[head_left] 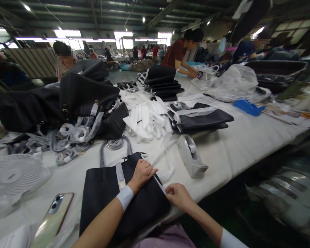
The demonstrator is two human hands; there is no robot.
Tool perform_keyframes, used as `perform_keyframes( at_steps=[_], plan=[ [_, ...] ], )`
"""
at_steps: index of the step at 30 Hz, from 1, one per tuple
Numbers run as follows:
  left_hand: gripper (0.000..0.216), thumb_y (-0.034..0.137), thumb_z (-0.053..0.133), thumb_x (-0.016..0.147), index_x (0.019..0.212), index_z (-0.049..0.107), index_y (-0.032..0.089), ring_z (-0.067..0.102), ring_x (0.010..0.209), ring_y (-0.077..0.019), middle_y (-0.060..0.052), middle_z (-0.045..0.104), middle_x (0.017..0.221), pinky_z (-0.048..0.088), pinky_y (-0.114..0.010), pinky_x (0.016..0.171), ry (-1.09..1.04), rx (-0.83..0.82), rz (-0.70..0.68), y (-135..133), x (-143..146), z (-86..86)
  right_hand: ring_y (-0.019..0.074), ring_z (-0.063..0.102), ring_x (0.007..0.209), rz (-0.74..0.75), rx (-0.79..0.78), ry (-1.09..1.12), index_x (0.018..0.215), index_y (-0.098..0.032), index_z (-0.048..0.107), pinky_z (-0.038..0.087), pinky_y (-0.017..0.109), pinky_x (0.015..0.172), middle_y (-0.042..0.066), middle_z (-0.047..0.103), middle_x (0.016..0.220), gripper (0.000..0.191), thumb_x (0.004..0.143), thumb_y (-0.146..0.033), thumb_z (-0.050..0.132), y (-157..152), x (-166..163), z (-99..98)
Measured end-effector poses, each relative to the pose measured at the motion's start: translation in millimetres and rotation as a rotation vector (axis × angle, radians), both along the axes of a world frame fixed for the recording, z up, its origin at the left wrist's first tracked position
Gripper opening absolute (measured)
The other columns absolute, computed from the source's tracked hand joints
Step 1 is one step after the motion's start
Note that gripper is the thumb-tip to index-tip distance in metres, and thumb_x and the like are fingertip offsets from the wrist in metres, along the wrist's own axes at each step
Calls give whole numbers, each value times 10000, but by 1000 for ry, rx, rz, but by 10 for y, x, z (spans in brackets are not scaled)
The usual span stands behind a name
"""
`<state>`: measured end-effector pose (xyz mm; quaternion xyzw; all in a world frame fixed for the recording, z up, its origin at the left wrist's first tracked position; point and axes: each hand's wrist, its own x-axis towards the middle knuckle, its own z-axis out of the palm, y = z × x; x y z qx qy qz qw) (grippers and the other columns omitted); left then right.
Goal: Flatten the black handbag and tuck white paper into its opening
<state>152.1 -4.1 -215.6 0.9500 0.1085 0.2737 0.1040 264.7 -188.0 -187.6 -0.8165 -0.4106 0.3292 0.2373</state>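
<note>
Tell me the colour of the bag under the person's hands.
Black, with a pale grey strip across it. The bag shows best in the head view, the only one.

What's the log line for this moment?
left hand: flat on black bag | right hand: pinching bag edge | tape dispenser: beside

We are seeing the left hand (142, 174) covering part of the black bag (111, 196), whose near edge is running under the forearm. The right hand (179, 195) is curling its fingertips out of sight, so we are not telling what they pinch. The phone (53, 215) and the white fan (14, 174) are getting cut by the frame edge. Faces of the people at the far table are appearing blurred. Lettering on the tape dispenser (191, 156) is reading too small for us.
</note>
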Motion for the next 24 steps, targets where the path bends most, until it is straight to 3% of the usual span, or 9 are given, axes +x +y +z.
perform_keyframes(
  at_steps=[4, 6, 11, 14, 17, 24],
  plan=[
    [392, 420, 442, 974, 718, 623, 185, 590, 833, -157, -17, 697, 833, 354, -359, 848, -7, -10, -34, -7, 30, -27, 120, 444, 512, 8, 4, 9, 506, -165, 598, 267, 235, 494, -19, 512, 478, 138, 621, -175, 522, 112, -46, -121],
    [434, 441, 428, 976, 682, 623, 188, 592, 765, -146, -6, 696, 759, 354, -351, 812, 11, -14, -52, 17, 66, -58, 126, 443, 522, 31, 9, 23, 510, -172, 576, 277, 232, 492, -18, 505, 490, 157, 646, -192, 499, 112, -76, -131],
    [563, 470, 366, 988, 572, 609, 179, 537, 596, -138, -16, 652, 588, 339, -354, 734, 55, -21, -36, 95, 167, -169, 162, 517, 597, 118, 88, 56, 635, -190, 580, 349, 256, 538, 13, 586, 601, 305, 836, -336, 403, -42, -181, 44],
    [577, 453, 343, 996, 576, 630, 180, 546, 611, -149, -33, 663, 597, 341, -361, 749, 65, -28, -20, 107, 202, -223, 181, 555, 602, 159, 70, -91, 649, -204, 583, 353, 289, 567, 40, 637, 631, 385, 902, -353, 334, -103, -289, 173],
    [562, 431, 350, 997, 584, 639, 182, 550, 615, -153, -35, 662, 594, 344, -363, 748, 63, -30, -6, 104, 214, -254, 224, 622, 645, 173, -5, -246, 702, -222, 639, 393, 318, 620, 72, 694, 691, 384, 917, -416, 388, -105, -401, 202],
    [502, 414, 437, 972, 573, 636, 182, 548, 584, -138, -22, 668, 575, 336, -351, 694, 25, 13, 41, 100, 235, -261, 326, 696, 904, 79, -114, -349, 998, -277, 719, 527, 396, 770, 112, 743, 972, 345, 920, -461, 439, -149, -375, -163]
  ],
)
